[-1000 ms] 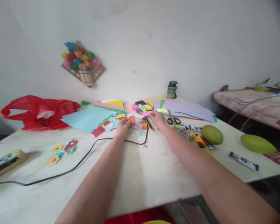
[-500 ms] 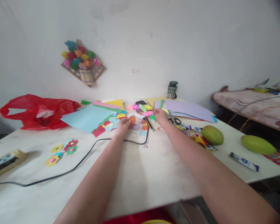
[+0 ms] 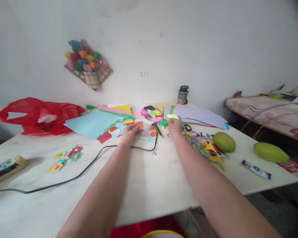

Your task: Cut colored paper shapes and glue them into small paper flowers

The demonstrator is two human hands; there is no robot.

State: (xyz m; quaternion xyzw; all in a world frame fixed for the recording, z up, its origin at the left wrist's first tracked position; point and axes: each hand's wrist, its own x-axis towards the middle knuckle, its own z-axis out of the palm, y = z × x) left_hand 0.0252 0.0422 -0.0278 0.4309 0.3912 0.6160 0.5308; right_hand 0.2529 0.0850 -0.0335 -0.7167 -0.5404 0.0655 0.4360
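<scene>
My left hand (image 3: pixel 130 133) pinches an orange paper piece (image 3: pixel 139 125) above several cut paper pieces. My right hand (image 3: pixel 175 127) is closed beside the scissors (image 3: pixel 188 127), near the green packet (image 3: pixel 163 123) and just below a lime-yellow packet (image 3: pixel 173 116); what its fingers hold, if anything, is too small to make out. Between the hands lie a black pen (image 3: pixel 158 131) and a pink packet (image 3: pixel 157 119). Finished-looking paper flowers (image 3: pixel 75 156) in yellow, red and green rest at the left.
A black cable (image 3: pixel 84 171) crosses the white table (image 3: pixel 154 195) from the left. Red bag (image 3: pixel 42 114) and light-blue sheet (image 3: pixel 94 124) are at back left. Green fruits (image 3: pixel 223 142), a small tube (image 3: pixel 256 169) and paper scraps (image 3: pixel 211 152) lie right; a bottle (image 3: pixel 183 95) stands behind.
My right hand has moved right and slightly nearer, away from the pink packet to beside the scissors. My left hand stays in nearly the same place with the orange piece.
</scene>
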